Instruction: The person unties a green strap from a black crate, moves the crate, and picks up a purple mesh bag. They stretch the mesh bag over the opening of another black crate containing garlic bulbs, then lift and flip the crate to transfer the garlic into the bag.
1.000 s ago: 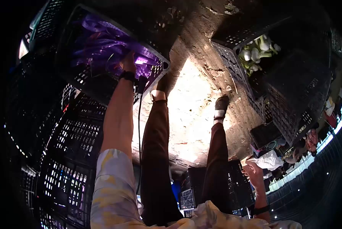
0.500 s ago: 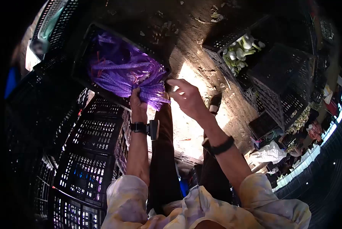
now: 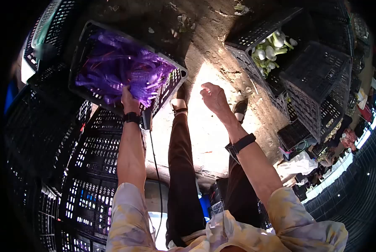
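**Left hand in crate of purple netting; right hand raised and empty**

Head view. The left hand (image 3: 129, 100) reaches into a black plastic crate (image 3: 173, 82) and is closed on the near edge of a heap of purple mesh bags (image 3: 121, 69). The netting fills most of the crate's interior. A dark band sits on the left wrist, with a cable hanging down from it along the forearm.

The right hand (image 3: 213, 97) is raised over the sunlit dirt ground (image 3: 204, 126), clear of the crate and to its right. Its fingers are loosely curled and grip nothing. A dark band is on this wrist as well.

The crate of netting rests on top of a stack of black crates (image 3: 95, 159) at the person's left. Below the hands, both legs in dark trousers and two dark shoes stand on the ground.

At upper right, a second crate (image 3: 255, 35) holds pale green-white vegetables (image 3: 270, 52). An upturned black crate (image 3: 318, 80) stands just beside it. Well apart, at far right, lies a white bag (image 3: 299, 164).
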`<action>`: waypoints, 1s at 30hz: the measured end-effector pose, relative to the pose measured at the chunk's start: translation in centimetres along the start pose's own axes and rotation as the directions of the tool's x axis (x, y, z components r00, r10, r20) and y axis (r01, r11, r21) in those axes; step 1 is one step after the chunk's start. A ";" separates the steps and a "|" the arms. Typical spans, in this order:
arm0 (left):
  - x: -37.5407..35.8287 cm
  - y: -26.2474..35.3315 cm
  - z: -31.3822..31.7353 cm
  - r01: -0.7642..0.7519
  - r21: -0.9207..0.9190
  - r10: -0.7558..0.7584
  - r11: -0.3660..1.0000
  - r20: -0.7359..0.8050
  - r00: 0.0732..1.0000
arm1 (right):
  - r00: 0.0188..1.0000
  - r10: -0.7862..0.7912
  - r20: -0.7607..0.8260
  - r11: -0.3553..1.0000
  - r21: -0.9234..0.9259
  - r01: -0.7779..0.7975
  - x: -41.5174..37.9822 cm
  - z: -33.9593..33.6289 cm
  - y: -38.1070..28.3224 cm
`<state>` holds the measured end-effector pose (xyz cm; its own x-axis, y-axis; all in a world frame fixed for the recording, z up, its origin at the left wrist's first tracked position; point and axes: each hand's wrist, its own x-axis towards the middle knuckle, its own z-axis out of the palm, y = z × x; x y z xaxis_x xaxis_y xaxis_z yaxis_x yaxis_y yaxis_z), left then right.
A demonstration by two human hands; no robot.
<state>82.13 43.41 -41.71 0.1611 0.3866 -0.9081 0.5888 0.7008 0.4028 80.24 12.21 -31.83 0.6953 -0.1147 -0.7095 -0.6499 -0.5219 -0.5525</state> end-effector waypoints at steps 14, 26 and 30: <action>-4.5 -0.4 1.2 -0.039 0.024 0.028 0.999 0.364 0.931 | 0.841 -0.500 0.205 0.829 -0.168 0.534 3.4 8.9 -2.7; 2.0 0.2 2.6 0.107 0.008 -0.106 0.994 0.247 0.963 | 0.851 -0.326 0.411 0.680 -0.524 0.513 -7.2 -5.3 -1.4; 3.5 0.7 3.5 0.032 0.043 -0.040 0.999 0.214 0.976 | 0.982 0.158 -0.104 0.633 -0.752 -0.181 -24.0 -24.9 10.9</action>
<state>85.85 43.16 -44.96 0.3029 0.2211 -0.9270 0.6272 0.6861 0.3686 64.08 -11.83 -9.92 0.6121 -0.2828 -0.7385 -0.3066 -0.9457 0.1080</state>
